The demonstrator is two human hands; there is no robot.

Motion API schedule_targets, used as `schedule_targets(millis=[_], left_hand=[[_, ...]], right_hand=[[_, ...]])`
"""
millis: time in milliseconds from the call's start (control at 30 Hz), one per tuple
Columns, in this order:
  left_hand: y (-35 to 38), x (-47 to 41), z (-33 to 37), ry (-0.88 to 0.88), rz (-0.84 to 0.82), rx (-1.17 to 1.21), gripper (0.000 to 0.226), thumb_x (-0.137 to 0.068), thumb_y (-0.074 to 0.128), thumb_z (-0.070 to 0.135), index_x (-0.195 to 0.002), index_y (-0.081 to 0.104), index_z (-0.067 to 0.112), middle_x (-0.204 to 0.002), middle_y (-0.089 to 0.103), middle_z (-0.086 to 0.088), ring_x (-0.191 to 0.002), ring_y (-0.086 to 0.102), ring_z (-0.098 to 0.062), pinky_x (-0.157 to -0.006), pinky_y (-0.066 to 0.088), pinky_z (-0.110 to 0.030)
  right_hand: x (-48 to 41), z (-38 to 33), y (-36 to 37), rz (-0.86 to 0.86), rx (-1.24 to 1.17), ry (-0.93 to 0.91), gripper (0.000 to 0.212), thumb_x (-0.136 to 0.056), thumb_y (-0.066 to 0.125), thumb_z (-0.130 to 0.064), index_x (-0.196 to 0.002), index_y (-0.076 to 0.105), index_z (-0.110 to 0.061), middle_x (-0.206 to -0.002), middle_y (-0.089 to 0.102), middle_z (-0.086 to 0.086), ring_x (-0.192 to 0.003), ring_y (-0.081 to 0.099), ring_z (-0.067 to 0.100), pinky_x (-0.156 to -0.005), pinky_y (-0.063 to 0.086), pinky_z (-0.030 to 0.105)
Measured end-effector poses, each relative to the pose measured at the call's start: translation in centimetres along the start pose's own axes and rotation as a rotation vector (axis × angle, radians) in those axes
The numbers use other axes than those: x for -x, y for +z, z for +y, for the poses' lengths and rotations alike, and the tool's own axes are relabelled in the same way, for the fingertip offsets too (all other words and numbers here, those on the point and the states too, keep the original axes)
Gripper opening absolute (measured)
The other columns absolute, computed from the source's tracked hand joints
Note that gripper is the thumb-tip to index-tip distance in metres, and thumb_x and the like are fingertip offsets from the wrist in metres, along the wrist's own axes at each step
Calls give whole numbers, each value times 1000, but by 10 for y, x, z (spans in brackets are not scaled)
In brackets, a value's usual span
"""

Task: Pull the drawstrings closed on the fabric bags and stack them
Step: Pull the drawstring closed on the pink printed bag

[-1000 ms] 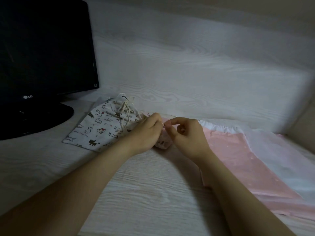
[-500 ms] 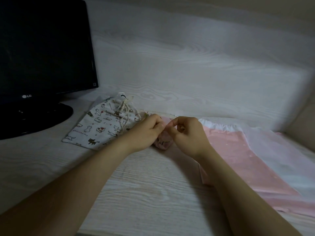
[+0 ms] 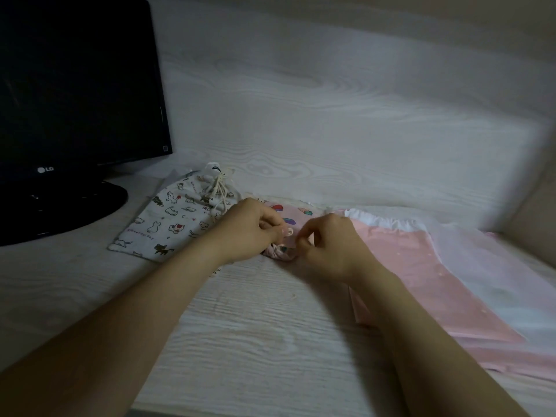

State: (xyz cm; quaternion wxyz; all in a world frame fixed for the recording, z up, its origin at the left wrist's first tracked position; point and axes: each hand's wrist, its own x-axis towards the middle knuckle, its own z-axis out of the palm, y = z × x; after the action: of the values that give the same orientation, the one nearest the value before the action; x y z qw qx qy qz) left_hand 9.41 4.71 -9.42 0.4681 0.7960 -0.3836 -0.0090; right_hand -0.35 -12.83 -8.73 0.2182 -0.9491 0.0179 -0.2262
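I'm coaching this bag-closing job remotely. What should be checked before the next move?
1. Grip on the small pink printed bag: ok; left hand and right hand both pinch at its bunched end.
2. Its mouth fully cinched: cannot tell; fingers hide it.
3. Cat-print bag closed: ok; cord gathered at its neck.
4. Large pink bag closed: cannot tell.
5. Bags stacked: not ok; they lie spread along the desk.

left hand (image 3: 255, 228) and right hand (image 3: 329, 249) pinch, fingers curled.
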Motion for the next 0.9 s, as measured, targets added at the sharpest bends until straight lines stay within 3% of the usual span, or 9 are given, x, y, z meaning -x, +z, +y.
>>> schedule_targets(millis=[167,267,367,500,567,633,733,833,900], left_hand=[[3,1,3,10,5,-70,15,-98,74,23,-86,82,21,-77,78,0,-60,61,10,-63,45,-9],[1,3,7,45,-30,-90,12,-99,74,22,-94,84,21,-80,79,3,-65,64,10,-69,44,-8],[-1,5,8,81,-63,-111,12,-99,74,21,-90,83,19,-77,77,4,-67,70,-5,-66,48,-11],[-3,4,8,102,-66,-122,14,-97,75,17,-84,82,20,-74,76,1,-69,73,-15,-69,60,-33],[-4,5,8,102,-98,-108,13,-97,75,18,-89,84,23,-78,77,3,-71,74,-16,-73,64,-40],[-4,7,10,110,-104,-80,11,-96,77,18,-93,85,24,-81,79,8,-71,74,-7,-75,64,-35],[-1,9,14,134,-118,-58,8,-94,79,17,-92,86,21,-81,79,11,-71,72,-2,-74,60,-27],[2,7,13,127,-99,-39,8,-95,78,19,-92,85,20,-83,79,6,-76,73,-9,-76,61,-32],[3,6,11,89,-83,11,10,-97,76,19,-91,84,19,-85,79,-1,-75,72,-15,-78,61,-40]], right_hand=[[1,-7,-4,-41,-142,76,32,-67,55,-45,-56,66,-18,-50,50,-6,-52,41,6,-55,38,30],[0,-11,-6,-82,-344,138,26,-78,65,-30,-54,69,-20,-62,69,2,-61,55,5,-66,47,31],[2,-10,-10,-114,-518,191,50,-94,66,-9,-45,65,-18,-56,66,4,-54,57,5,-62,47,20],[3,-10,-10,-122,-739,234,39,-98,68,-22,-73,70,9,-74,65,38,-62,55,34,-64,47,32],[4,-14,-11,-83,-807,268,47,-98,69,-28,-79,68,15,-68,68,26,-58,52,28,-60,41,33],[4,-15,-15,-33,-851,304,50,-98,69,-26,-83,65,21,-54,59,13,-54,46,24,-57,36,32],[4,-18,-18,-53,-905,367,39,-98,70,-26,-84,66,10,-45,44,-1,-45,40,16,-53,33,28],[3,-20,-22,-11,-1105,426,25,-98,68,-24,-87,68,-2,-49,36,-3,-47,40,14,-48,41,24],[0,-17,-24,54,-1250,373,18,-99,65,-19,-103,74,-4,-61,45,1,-56,53,18,-55,49,26]])
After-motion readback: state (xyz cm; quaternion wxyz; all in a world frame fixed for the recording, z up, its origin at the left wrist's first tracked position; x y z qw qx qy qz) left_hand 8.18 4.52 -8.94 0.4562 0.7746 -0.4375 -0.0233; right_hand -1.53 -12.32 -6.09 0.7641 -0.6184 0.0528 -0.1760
